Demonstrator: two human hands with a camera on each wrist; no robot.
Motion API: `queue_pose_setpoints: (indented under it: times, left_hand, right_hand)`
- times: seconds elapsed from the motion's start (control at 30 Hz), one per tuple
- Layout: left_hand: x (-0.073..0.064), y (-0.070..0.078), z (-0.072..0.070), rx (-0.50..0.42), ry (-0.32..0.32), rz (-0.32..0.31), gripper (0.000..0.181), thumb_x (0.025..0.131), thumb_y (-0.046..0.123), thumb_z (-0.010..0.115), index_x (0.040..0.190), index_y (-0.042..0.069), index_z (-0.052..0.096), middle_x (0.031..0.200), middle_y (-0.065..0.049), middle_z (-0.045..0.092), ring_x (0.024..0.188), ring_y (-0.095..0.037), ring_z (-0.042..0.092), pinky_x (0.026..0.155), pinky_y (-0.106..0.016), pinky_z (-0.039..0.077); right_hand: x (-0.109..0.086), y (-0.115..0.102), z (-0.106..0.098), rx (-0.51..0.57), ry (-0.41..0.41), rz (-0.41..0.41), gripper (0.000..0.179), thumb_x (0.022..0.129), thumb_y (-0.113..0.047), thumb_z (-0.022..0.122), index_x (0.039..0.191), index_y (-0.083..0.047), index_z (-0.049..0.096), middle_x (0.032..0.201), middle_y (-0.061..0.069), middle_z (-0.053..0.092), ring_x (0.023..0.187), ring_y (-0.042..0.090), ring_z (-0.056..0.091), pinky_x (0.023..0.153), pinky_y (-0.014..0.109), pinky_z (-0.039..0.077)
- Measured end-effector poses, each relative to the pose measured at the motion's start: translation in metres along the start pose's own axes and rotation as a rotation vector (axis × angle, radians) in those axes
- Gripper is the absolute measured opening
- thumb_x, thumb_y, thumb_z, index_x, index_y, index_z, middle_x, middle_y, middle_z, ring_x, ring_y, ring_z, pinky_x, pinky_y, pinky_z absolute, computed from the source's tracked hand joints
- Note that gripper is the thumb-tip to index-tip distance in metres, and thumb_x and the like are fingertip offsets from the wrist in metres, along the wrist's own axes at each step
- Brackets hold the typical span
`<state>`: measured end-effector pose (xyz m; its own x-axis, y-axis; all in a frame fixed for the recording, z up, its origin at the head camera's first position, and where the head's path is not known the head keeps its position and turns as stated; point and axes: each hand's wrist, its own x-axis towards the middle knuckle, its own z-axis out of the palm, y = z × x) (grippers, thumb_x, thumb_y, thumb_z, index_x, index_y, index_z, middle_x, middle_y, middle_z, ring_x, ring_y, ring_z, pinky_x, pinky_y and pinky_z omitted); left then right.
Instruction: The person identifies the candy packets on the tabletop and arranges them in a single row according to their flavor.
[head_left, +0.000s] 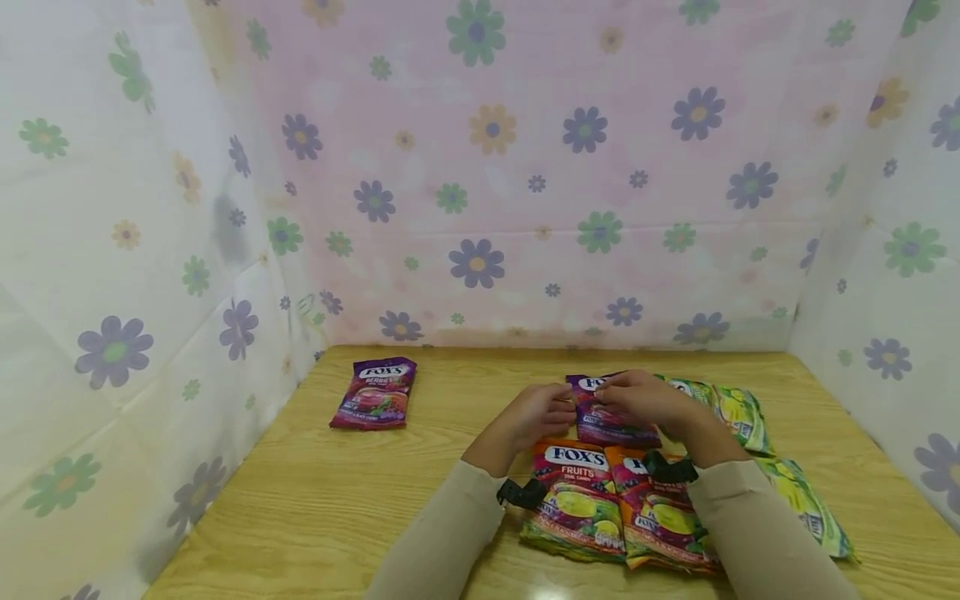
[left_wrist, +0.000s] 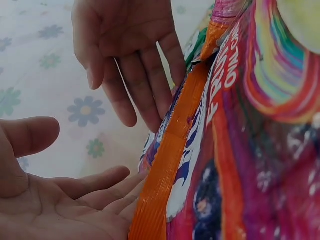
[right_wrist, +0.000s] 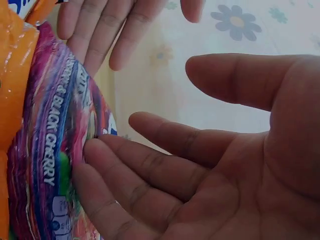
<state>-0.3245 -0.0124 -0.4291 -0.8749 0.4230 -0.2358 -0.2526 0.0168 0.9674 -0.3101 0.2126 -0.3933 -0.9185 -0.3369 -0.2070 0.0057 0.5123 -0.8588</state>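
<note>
A purple Fox's berries candy bag (head_left: 600, 427) lies flat on the table, between my two hands. My left hand (head_left: 538, 415) is at its left edge, fingers extended and thumb apart in the left wrist view. Over its upper right part is my right hand (head_left: 651, 402); in the right wrist view its fairly straight fingertips (right_wrist: 95, 150) touch the purple wrapper (right_wrist: 50, 135). Directly in front lie two orange Fox's fruits bags (head_left: 573, 504), side by side, the right one partly hidden by my right wrist.
Another purple berries bag (head_left: 375, 395) lies alone at the back left of the wooden table (head_left: 337, 508). Green-yellow candy bags (head_left: 738, 414) lie at the right, partly behind my right arm. Flower-printed cloth (head_left: 525, 167) encloses the back and sides.
</note>
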Motion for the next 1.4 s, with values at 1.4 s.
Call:
queue_pose_setpoints:
  times: [1.4]
  left_hand:
    - [0.011, -0.011, -0.009, -0.024, -0.038, -0.010, 0.064, 0.101, 0.042, 0.062, 0.150, 0.002, 0.050, 0.153, -0.020, 0.052, 0.119, -0.029, 0.068, 0.105, -0.046, 0.055]
  right_hand:
    - [-0.007, 0.016, -0.017, -0.212, 0.195, 0.181, 0.062, 0.102, -0.038, 0.061, 0.137, 0.013, 0.052, 0.127, 0.032, 0.060, 0.106, 0.043, 0.065, 0.076, 0.053, 0.063]
